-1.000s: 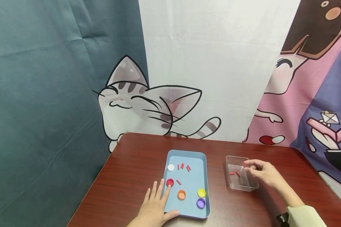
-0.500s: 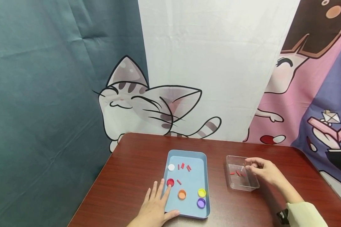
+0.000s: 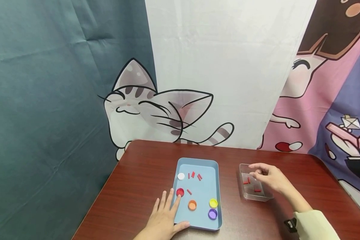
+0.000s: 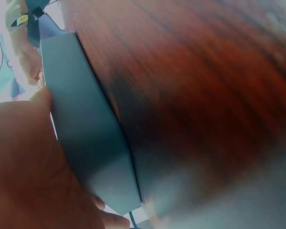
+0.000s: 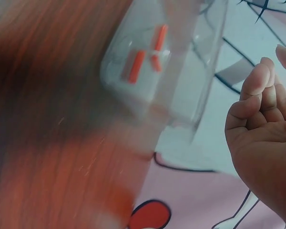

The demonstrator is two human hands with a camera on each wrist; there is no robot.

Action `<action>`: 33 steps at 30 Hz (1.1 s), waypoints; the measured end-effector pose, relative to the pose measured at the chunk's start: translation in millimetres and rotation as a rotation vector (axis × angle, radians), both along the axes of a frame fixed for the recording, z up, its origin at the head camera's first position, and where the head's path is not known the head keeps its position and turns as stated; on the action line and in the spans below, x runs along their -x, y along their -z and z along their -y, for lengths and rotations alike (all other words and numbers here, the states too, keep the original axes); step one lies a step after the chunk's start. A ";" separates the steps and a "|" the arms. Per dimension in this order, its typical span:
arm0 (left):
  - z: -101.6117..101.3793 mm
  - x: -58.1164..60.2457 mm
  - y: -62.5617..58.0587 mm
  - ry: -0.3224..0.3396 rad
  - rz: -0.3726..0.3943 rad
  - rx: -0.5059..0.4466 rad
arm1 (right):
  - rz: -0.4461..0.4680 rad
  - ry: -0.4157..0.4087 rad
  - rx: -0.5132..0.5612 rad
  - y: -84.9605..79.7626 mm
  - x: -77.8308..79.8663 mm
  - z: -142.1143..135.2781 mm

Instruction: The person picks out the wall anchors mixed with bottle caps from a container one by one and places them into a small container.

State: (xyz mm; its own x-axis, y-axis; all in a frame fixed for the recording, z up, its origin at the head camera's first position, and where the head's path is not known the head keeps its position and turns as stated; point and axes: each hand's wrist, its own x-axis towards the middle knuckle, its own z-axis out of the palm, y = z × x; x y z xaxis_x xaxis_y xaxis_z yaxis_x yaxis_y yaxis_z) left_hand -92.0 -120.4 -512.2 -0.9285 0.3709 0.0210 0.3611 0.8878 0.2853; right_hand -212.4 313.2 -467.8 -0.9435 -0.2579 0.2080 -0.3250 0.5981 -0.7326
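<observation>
My left hand (image 3: 162, 216) lies with spread, straight fingers at the front left corner of a blue tray (image 3: 204, 186), its fingertips over the left rim and the index fingertip at a red bottle cap (image 3: 180, 192). In the left wrist view the hand rests along the tray's side wall (image 4: 86, 114). My right hand (image 3: 271, 176) hovers above the right side of a clear plastic box (image 3: 253, 197), thumb and index finger apart with nothing visible between them. Inside the box lie short red sticks (image 3: 257, 190); the right wrist view shows several orange-red pieces (image 5: 137, 67) there.
Several more red sticks (image 3: 199, 177) lie in the tray's far half, beside a white cap (image 3: 181, 176). Orange (image 3: 192, 205), yellow (image 3: 213, 203) and purple (image 3: 212, 214) caps sit nearer. Brown table surface (image 3: 229, 213) separates tray and box; a printed curtain (image 3: 243, 66) hangs behind.
A red stick left the right hand's fingers and dropped into the box. The sticks there have shifted. The right hand has moved slightly left over the box; the left hand has stayed put.
</observation>
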 end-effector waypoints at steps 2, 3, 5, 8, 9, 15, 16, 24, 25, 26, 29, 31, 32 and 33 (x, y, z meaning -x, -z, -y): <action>0.0 0.6 0.5 -0.001 -0.001 0.005 | 0.001 -0.016 0.004 -1.6 1.7 7.6; -0.1 0.6 0.7 -0.002 0.000 0.007 | 0.002 -0.025 0.005 -2.3 2.6 11.2; -0.1 0.7 0.9 -0.003 0.005 0.008 | 0.013 -0.046 0.016 -3.5 4.5 18.2; -0.2 0.7 1.0 -0.002 0.012 0.007 | 0.037 -0.065 0.022 -3.9 7.8 27.9; -0.3 0.6 1.0 -0.001 0.013 0.005 | 0.042 -0.072 0.024 -4.0 8.9 31.1; 0.1 0.1 1.2 0.001 -0.001 0.006 | 0.055 -0.096 0.023 -5.6 13.3 48.9; 0.1 -0.1 1.2 0.001 -0.002 0.007 | 0.064 -0.099 0.025 -5.8 13.7 51.5; -0.5 -0.2 1.9 0.002 -0.004 0.016 | 0.112 -0.141 0.044 -4.9 15.4 69.1; -0.5 -0.4 1.6 0.002 -0.002 0.013 | 0.109 -0.148 0.040 -4.4 15.4 71.3; -0.6 -0.6 1.2 0.001 0.001 0.011 | 0.105 -0.155 0.038 -3.9 15.3 73.4; -0.6 -1.0 0.4 0.000 0.001 0.012 | 0.099 -0.184 0.038 -1.9 14.8 80.6; -0.7 -0.9 0.2 -0.001 -0.002 0.017 | 0.103 -0.199 0.045 -0.3 14.7 85.7; -0.8 -0.8 0.3 -0.001 -0.003 0.019 | 0.103 -0.208 0.048 0.7 14.6 88.2; -0.8 -0.6 0.4 -0.001 -0.004 0.020 | 0.101 -0.215 0.049 1.8 14.8 90.8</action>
